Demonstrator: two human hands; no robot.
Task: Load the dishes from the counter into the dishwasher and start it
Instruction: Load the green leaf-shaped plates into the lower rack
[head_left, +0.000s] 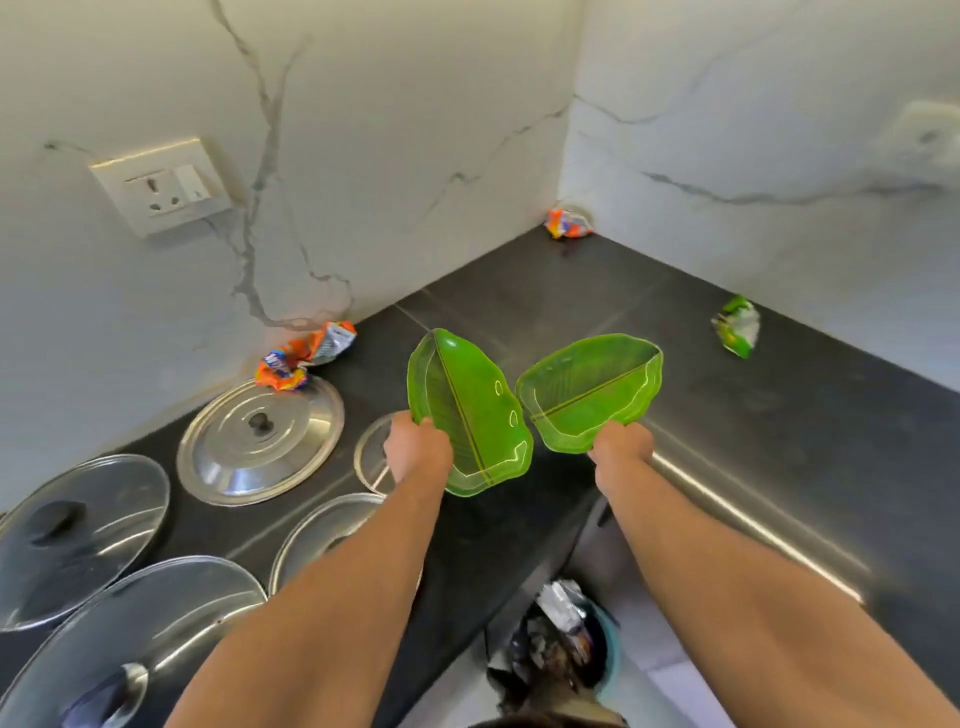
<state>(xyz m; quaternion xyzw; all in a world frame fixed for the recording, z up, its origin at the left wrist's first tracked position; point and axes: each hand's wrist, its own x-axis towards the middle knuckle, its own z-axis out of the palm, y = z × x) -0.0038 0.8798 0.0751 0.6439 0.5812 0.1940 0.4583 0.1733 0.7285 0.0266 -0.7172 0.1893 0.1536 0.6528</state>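
Observation:
Two green leaf-shaped plates are held above the black counter (571, 291). My left hand (418, 447) grips the near edge of the left leaf plate (470, 410), which is tilted towards me. My right hand (621, 447) grips the near edge of the right leaf plate (592, 387), which lies flatter. The two plates are close together but apart. No dishwasher is in view.
Several pot lids lie on the counter at the left: a steel lid (260, 441), glass lids (72, 535) (135, 639), and two partly hidden under my left arm. Crumpled wrappers (304, 358) (567, 223) (737, 325) sit near the walls. A wall socket (161, 187). A full bin (566, 649) stands on the floor below.

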